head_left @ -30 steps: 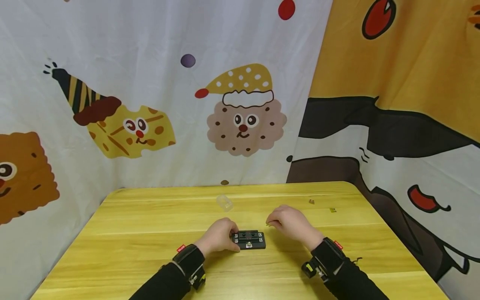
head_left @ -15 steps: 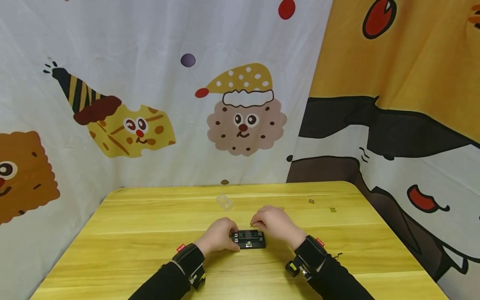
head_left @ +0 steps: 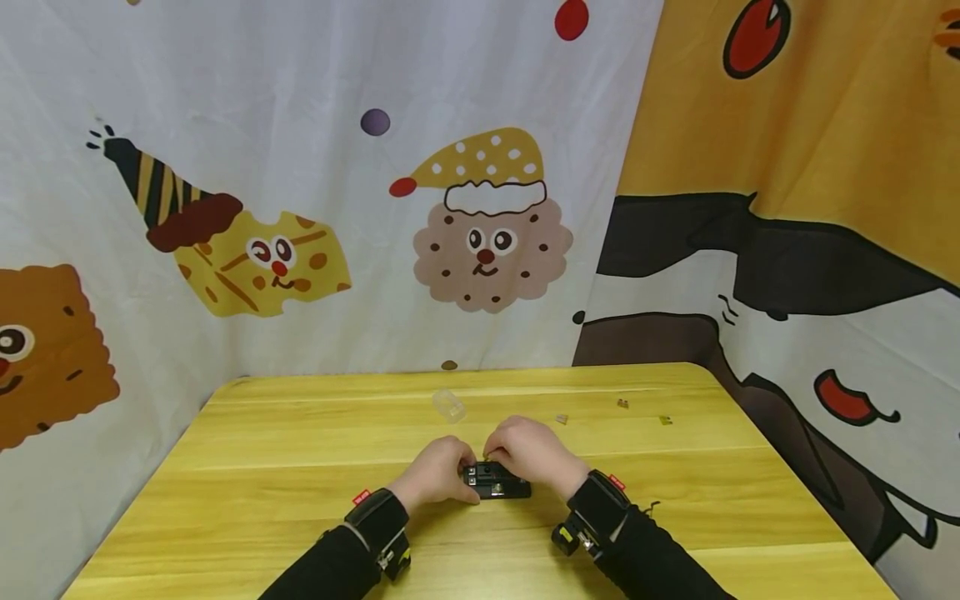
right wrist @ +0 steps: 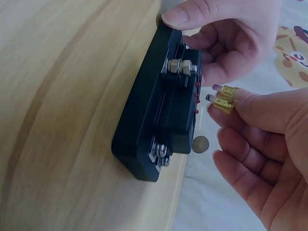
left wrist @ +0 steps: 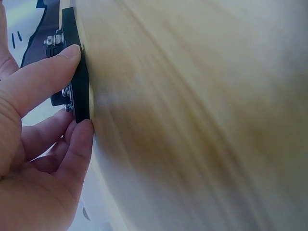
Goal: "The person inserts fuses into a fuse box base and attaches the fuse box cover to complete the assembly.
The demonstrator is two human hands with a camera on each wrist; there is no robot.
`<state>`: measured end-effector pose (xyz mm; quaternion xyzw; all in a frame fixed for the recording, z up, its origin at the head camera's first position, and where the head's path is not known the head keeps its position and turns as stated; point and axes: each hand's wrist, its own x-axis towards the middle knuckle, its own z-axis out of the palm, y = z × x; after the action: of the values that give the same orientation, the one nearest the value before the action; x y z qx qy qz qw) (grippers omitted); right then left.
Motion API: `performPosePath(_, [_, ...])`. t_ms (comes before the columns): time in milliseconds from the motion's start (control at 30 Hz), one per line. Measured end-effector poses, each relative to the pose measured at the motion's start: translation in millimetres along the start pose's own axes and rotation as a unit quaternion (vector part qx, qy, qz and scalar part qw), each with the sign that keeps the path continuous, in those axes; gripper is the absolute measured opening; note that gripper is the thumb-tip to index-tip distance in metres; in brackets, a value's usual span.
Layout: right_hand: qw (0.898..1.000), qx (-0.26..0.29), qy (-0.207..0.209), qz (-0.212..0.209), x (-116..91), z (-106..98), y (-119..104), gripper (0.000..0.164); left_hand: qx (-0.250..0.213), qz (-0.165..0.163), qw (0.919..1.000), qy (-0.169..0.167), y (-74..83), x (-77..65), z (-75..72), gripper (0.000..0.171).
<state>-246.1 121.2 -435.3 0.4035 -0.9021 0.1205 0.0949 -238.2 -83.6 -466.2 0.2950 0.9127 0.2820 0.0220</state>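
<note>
A black rectangular block (head_left: 491, 481) with metal nuts, screws and small red spots lies on the wooden table. My left hand (head_left: 435, 472) grips its left end, the thumb on the near side and fingers at the far side. Over the block is my right hand (head_left: 536, 450), pinching a small gold-coloured two-pronged piece (right wrist: 224, 98) between thumb and fingertip. In the right wrist view its prongs point at the block's top face, a little apart from it. From the head, the right hand hides part of the block's right side.
Small metallic pieces lie on the table (head_left: 300, 500) beyond the right hand: one close by (head_left: 562, 419), a brownish one (head_left: 622, 403) and a yellowish one (head_left: 665, 421). A clear plastic piece (head_left: 449, 406) lies beyond the left hand. A printed curtain (head_left: 300, 125) hangs behind the table.
My right hand has moved left, from beside the block to over it, carrying the gold-coloured piece. A small metallic piece it had hidden now shows. The left hand and block stay put.
</note>
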Motion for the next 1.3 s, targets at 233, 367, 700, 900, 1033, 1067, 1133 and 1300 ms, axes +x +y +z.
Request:
performPosePath(233, [1.000,-0.006,-0.010,0.000,4.9,2.6,-4.0,0.004,0.000,-0.002,1.0000,0.000,-0.3,-0.2,0.4,0.038])
performPosePath(367, [1.000,-0.016,-0.013,-0.005,7.0,4.3,-4.6,0.005,0.001,0.001,1.0000,0.002,-0.3,0.0,0.4,0.038])
performPosePath(700, [0.999,-0.036,-0.027,-0.005,11.3,4.5,-7.7,0.007,-0.016,0.013,0.9998,0.005,0.7,-0.6,-0.7,0.034])
performPosePath(900, [0.999,-0.032,-0.039,-0.003,16.0,0.7,-10.8,0.011,-0.022,0.012,0.9997,0.005,0.2,-0.8,-0.1,0.033])
performPosePath(1033, [0.998,-0.034,-0.047,0.004,17.8,-1.6,-13.7,0.013,-0.018,0.012,0.9998,0.006,0.3,-0.5,0.8,0.033])
performPosePath(1067, [0.998,-0.035,-0.047,0.006,18.1,-2.1,-14.4,0.013,-0.017,0.012,0.9998,0.006,0.4,-0.5,0.8,0.033])
performPosePath(1133, [0.998,-0.035,-0.048,0.008,18.9,-2.5,-15.5,0.014,-0.016,0.012,0.9998,0.007,0.8,-0.8,0.4,0.032])
performPosePath(1300, [0.998,-0.032,-0.048,0.016,20.9,-2.4,-16.2,0.014,-0.014,0.016,0.9997,0.009,0.7,-0.8,-0.1,0.033])
